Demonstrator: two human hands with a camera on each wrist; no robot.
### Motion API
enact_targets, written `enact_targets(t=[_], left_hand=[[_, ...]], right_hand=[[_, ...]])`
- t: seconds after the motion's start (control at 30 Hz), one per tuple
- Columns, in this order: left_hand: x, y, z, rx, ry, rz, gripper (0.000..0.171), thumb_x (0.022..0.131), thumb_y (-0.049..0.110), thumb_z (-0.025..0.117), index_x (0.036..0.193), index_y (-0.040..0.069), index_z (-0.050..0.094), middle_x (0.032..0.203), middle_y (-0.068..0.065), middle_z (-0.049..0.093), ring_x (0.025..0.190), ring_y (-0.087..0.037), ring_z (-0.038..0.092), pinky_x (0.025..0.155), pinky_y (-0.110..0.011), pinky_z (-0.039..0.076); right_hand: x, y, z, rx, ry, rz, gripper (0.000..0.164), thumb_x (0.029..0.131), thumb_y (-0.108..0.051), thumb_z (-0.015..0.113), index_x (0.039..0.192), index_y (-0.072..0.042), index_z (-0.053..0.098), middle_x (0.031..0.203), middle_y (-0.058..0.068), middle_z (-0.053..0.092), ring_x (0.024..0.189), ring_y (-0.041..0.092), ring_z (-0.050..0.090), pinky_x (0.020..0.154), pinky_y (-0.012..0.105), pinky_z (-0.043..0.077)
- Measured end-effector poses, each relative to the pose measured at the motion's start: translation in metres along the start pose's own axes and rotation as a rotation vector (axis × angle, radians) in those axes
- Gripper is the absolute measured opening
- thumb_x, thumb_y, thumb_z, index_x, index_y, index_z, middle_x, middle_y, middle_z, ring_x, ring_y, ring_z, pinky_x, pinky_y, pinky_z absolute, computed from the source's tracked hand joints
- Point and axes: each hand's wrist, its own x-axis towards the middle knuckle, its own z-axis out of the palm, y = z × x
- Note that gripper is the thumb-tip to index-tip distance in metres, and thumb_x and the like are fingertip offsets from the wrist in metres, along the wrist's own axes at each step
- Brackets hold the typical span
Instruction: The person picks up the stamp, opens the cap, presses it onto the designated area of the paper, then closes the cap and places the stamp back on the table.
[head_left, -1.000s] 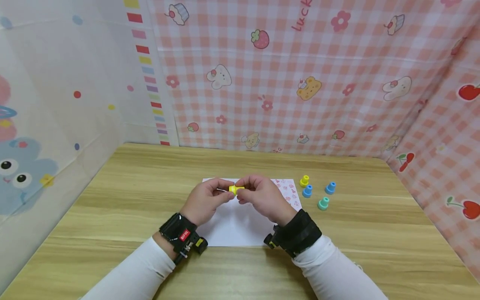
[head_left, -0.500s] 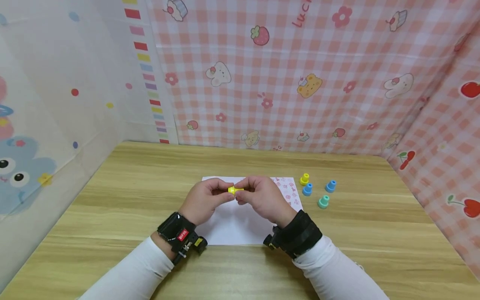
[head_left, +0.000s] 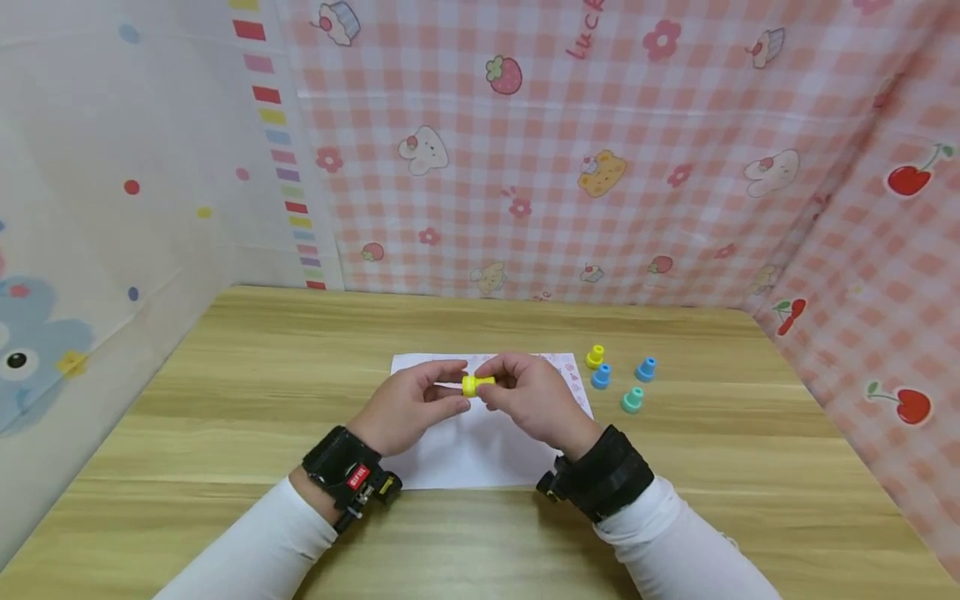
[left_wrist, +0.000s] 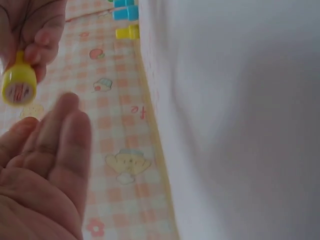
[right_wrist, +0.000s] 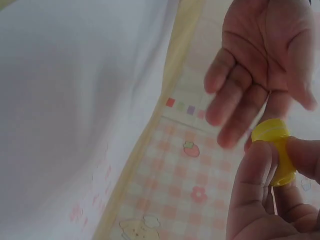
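Observation:
A small yellow stamp (head_left: 471, 386) is pinched between the thumb and fingers of my right hand (head_left: 536, 400), over a white sheet of paper (head_left: 480, 467). Its wide end points left; the left wrist view shows a reddish pattern on the stamp's round face (left_wrist: 20, 92). My left hand (head_left: 408, 406) is beside that end, thumb and fingers parted. In the right wrist view the left palm (right_wrist: 267, 50) is turned toward the camera with fingers extended. Small red prints (right_wrist: 92, 205) mark part of the paper, partly hidden by my right hand in the head view.
Right of the paper stand a yellow stamp (head_left: 595, 357), two blue stamps (head_left: 602, 377) and a green stamp (head_left: 632, 400), all upright on the wooden table (head_left: 720, 483). A pink checked cloth (head_left: 465, 200) hangs behind the table's far edge.
Both hands held the stamp earlier; the left thumb and fingers have now parted from it and moved slightly left. The right hand keeps its hold. The head view has shifted slightly.

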Motion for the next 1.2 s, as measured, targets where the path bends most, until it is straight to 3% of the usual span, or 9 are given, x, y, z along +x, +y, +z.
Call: enact_targets(t=[0.23, 0.5, 0.63, 0.83, 1.03, 1.2], left_hand=[[-0.003, 0.001, -0.01, 0.224, 0.034, -0.013, 0.065, 0.085, 0.055, 0.062, 0.135, 0.016, 0.048, 0.129, 0.0, 0.054, 0.11, -0.014, 0.051, 0.094, -0.04, 0.045], [-0.007, -0.002, -0.021, 0.445, 0.002, -0.075, 0.075, 0.084, 0.064, 0.054, 0.142, 0.018, 0.04, 0.141, 0.0, 0.043, 0.124, -0.016, 0.038, 0.1, -0.047, 0.037], [-0.01, -0.005, -0.026, 0.487, -0.015, -0.089, 0.076, 0.085, 0.063, 0.054, 0.143, 0.017, 0.038, 0.142, -0.004, 0.042, 0.125, -0.021, 0.036, 0.101, -0.049, 0.036], [-0.014, -0.008, -0.035, 0.507, -0.021, -0.113, 0.076, 0.086, 0.061, 0.055, 0.143, 0.015, 0.038, 0.143, -0.007, 0.04, 0.126, -0.023, 0.035, 0.102, -0.05, 0.034], [-0.016, -0.009, -0.041, 0.518, -0.02, -0.114, 0.077, 0.085, 0.063, 0.053, 0.143, 0.014, 0.038, 0.142, -0.009, 0.04, 0.127, -0.024, 0.034, 0.103, -0.051, 0.034], [-0.016, -0.012, -0.043, 0.537, -0.027, -0.104, 0.077, 0.086, 0.06, 0.054, 0.143, 0.011, 0.037, 0.142, -0.01, 0.04, 0.127, -0.024, 0.034, 0.102, -0.051, 0.034]], right_hand=[[-0.007, 0.005, -0.034, -0.006, 0.075, 0.027, 0.012, 0.086, -0.011, 0.066, 0.098, -0.014, 0.067, 0.088, 0.007, 0.065, 0.072, 0.022, 0.057, 0.061, 0.035, 0.05], [-0.024, 0.019, -0.09, -0.226, 0.155, 0.085, 0.016, 0.09, -0.015, 0.061, 0.105, -0.015, 0.064, 0.091, 0.006, 0.061, 0.074, 0.021, 0.054, 0.057, 0.031, 0.047], [-0.035, 0.028, -0.117, -0.381, 0.169, 0.135, 0.02, 0.093, -0.016, 0.057, 0.112, -0.013, 0.062, 0.093, 0.007, 0.059, 0.072, 0.023, 0.05, 0.055, 0.033, 0.045], [-0.047, 0.04, -0.15, -0.542, 0.166, 0.184, 0.026, 0.096, -0.015, 0.053, 0.12, -0.006, 0.056, 0.104, 0.014, 0.058, 0.082, 0.025, 0.051, 0.068, 0.04, 0.048], [-0.056, 0.057, -0.173, -0.669, 0.184, 0.194, 0.023, 0.09, -0.01, 0.06, 0.109, 0.002, 0.056, 0.094, 0.017, 0.058, 0.078, 0.028, 0.052, 0.067, 0.043, 0.049], [-0.055, 0.077, -0.183, -0.688, 0.124, 0.262, 0.018, 0.086, -0.007, 0.062, 0.102, 0.002, 0.059, 0.091, 0.017, 0.059, 0.076, 0.027, 0.052, 0.063, 0.039, 0.049]])
